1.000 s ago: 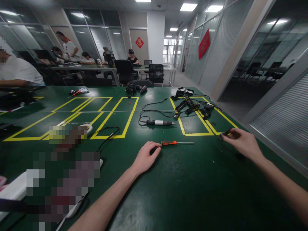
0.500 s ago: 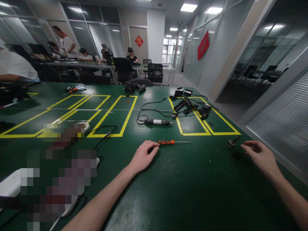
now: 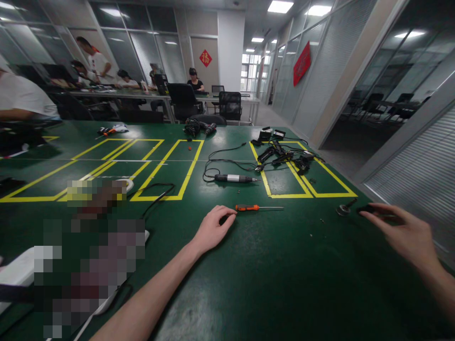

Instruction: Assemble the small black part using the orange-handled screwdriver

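Note:
My left hand (image 3: 215, 228) rests on the green table, loosely curled with nothing visible in it. Its fingertips lie at the handle end of an orange-and-black screwdriver (image 3: 248, 208), whose shaft points right. On the right, my right hand (image 3: 408, 229) is raised slightly over the table, thumb and fingers pinching a small black part (image 3: 365, 209); its exact kind is unclear. Just left of that hand sits a round metal piece with a dark shaft (image 3: 343, 209), perhaps a small motor rotor. Beyond the screwdriver lies a black-and-silver electric screwdriver (image 3: 234, 179) with a cord.
Yellow tape rectangles (image 3: 289, 196) mark the table. Black tool parts and cables (image 3: 277, 154) are heaped at the back right. A corded black tool (image 3: 199, 127) lies at the far edge. Blurred-out items (image 3: 103, 265) and a cable fill the left. Several people sit or stand beyond.
The black part that lay on the table under my right hand is now pinched in its fingers. That hand has shifted a little right. My left hand stays in place.

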{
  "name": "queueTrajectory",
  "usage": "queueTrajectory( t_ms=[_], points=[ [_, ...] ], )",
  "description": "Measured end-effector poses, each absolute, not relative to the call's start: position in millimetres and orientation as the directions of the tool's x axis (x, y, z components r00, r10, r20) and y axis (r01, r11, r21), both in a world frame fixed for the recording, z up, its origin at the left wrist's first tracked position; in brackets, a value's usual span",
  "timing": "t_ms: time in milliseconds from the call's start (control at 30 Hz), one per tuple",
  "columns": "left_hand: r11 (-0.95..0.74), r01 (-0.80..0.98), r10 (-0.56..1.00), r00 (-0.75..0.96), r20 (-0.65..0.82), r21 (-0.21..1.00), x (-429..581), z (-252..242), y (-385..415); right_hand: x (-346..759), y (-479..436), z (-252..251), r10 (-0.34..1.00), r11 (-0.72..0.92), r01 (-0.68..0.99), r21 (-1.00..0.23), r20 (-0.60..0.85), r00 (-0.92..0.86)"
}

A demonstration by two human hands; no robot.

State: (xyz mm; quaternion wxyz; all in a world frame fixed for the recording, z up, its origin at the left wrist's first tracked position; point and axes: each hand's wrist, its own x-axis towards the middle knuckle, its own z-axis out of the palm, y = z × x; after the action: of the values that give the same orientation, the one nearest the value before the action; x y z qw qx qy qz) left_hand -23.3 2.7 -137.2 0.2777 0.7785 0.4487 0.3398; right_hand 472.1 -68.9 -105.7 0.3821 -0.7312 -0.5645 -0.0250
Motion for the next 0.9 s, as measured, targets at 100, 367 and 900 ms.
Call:
queueTrajectory(
  t_ms=[100,367,900],
  points=[
    [-0.443,0.511,0.888,0.365,0.280,0.737,-24,-137,3,469,-51,-91,0.745,-0.048,0.818,-0.573,0.525,0.412],
    [-0.427,0.509,0.894,0.362,0.264,0.747,-25,-138,3,472,-25,-100,0.801,-0.002,0.867,-0.498,0.519,0.299],
    [-0.404,0.514,0.903,0.357,0.240,0.757,-24,-139,3,470,-29,-142,0.795,-0.125,0.737,-0.664,0.377,0.475]
  ],
)
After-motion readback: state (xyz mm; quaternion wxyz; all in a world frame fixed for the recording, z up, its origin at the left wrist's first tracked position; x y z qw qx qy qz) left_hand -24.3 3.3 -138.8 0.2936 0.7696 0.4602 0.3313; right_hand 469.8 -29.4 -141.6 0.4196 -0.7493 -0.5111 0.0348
